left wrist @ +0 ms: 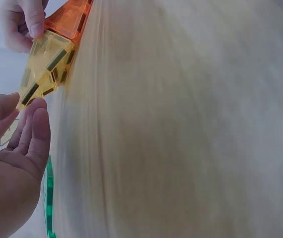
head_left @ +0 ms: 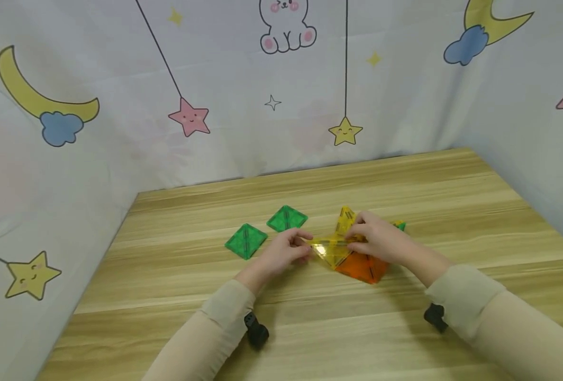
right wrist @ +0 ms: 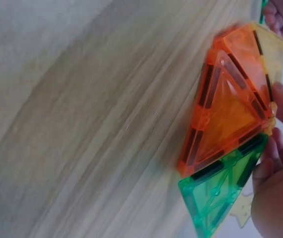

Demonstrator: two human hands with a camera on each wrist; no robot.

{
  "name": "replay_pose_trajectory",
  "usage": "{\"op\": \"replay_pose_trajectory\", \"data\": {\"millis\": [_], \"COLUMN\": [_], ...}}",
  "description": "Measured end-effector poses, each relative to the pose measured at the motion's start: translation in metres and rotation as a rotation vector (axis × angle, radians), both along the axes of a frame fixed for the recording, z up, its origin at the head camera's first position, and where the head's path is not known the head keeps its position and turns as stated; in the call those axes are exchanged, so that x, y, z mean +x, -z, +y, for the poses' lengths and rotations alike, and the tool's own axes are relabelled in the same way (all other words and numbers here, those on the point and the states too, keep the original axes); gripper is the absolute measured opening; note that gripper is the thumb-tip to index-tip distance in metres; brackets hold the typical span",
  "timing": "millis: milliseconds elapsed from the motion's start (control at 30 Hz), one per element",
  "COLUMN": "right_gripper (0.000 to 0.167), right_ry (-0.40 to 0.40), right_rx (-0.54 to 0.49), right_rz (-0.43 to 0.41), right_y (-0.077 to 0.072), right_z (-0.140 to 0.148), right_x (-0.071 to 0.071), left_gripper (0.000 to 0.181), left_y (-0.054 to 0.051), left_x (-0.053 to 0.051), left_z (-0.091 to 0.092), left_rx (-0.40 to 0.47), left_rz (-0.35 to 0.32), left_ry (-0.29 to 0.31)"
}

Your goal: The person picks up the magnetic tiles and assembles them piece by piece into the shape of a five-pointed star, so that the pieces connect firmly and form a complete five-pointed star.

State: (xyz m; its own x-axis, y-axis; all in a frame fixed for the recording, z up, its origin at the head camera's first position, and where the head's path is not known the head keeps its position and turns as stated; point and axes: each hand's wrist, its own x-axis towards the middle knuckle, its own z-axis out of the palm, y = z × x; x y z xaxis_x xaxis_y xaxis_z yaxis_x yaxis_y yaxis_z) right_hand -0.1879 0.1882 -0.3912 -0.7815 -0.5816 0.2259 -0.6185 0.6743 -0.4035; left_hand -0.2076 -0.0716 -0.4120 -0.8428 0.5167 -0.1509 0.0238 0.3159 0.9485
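Translucent magnetic tiles are joined in a cluster right of the table's middle. My left hand (head_left: 286, 251) pinches the pointed left tip of a yellow magnetic tile (head_left: 328, 253) between thumb and fingers. Over the top of the cluster, my right hand (head_left: 380, 239) grips the yellow part, its thumb on the tile edge in the right wrist view. Orange triangular tiles (right wrist: 231, 111) slope along the near side, touching the yellow one. A green triangular tile (right wrist: 221, 186) adjoins the orange at the right end. Behind, another yellow tile (head_left: 345, 220) sticks up; the right fingers partly hide the join.
Two green diamond shapes, each of paired triangles, lie flat on the wooden table (head_left: 167, 296): one green pair (head_left: 246, 241) left of my left hand, another green pair (head_left: 287, 218) just beyond it. A printed cloth (head_left: 243, 148) hangs behind the table's far edge.
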Motion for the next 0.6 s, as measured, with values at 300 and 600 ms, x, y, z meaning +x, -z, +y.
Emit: {"op": "replay_pose_trajectory", "data": {"millis": [300, 600], "right_gripper": [0.019, 0.026], "right_ry": [0.024, 0.046], "right_rx": [0.008, 0.0], "right_rz": [0.014, -0.002], "right_y": [0.0, -0.005], "right_z": [0.01, 0.003], "right_x": [-0.004, -0.001], "left_gripper": [0.032, 0.055], "left_y": [0.0, 0.006], "left_x": [-0.012, -0.026], "left_z": [-0.017, -0.022], "left_rx": [-0.235, -0.379], "left_rz": [0.176, 0.262], "left_ry": [-0.114, -0.142]}}
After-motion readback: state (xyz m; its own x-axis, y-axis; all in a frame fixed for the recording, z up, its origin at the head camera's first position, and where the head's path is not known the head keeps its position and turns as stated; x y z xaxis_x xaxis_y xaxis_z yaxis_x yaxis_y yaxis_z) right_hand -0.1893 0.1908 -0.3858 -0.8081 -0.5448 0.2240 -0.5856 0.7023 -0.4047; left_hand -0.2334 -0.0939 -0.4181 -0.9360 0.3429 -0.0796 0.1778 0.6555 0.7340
